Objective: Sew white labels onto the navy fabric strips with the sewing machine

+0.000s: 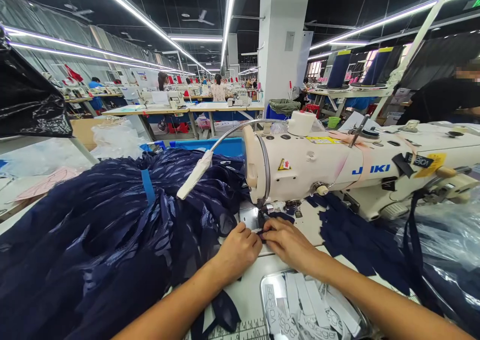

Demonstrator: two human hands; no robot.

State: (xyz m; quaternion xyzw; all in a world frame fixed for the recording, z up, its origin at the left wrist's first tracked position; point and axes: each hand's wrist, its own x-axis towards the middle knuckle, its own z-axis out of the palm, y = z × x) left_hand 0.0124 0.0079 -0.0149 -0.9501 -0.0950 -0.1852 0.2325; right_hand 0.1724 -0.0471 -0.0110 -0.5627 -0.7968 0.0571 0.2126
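Observation:
Both hands meet just in front of the needle area of a cream sewing machine point(292, 162). My left hand point(239, 250) is closed, with fingers curled at the edge of the metal needle plate point(250, 218). Beside it, my right hand point(285, 241) pinches a small dark navy piece of fabric point(263, 233) by the presser foot. The two hands nearly touch, and most of the piece is hidden under the fingers. Navy cloth trails on the table left of my left hand. Under my right forearm sits a metal tray point(263, 300) of white printed labels point(305, 300).
A big bundle of navy garments point(93, 220), tied with a blue strip point(148, 186), fills the left side. Navy cut pieces point(348, 240) and clear plastic point(446, 230) lie at right. A gooseneck lamp point(197, 174) arches over the bundle. Another person point(442, 97) is at far right.

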